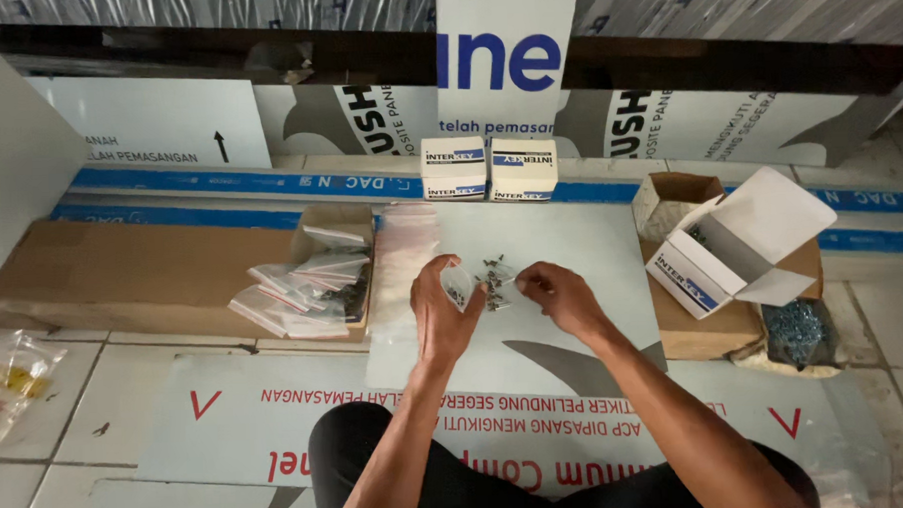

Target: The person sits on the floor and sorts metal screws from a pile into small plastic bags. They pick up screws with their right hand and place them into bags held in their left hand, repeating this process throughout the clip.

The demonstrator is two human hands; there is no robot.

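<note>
Your left hand [441, 306] grips a small clear bag [459, 284]; your right hand [558, 292] pinches screws [494, 281] over the white panel [571, 250] on the tiled floor [86, 397], mid-frame.

Small clear plastic bag [459, 284]: held upright, mouth open toward the right, a few dark screws visible inside. It sits above the middle of the grey panel [591, 249], slightly toward its left edge.

Loose screws [494, 280]: small pile of short metallic screws lying flat and scattered on the panel, near its centre, just beside the bag on its right. Individual screw orientation too small to tell.

One screw [520, 279] appears pinched just right of the pile, low over the panel; detail is blurred.
</note>
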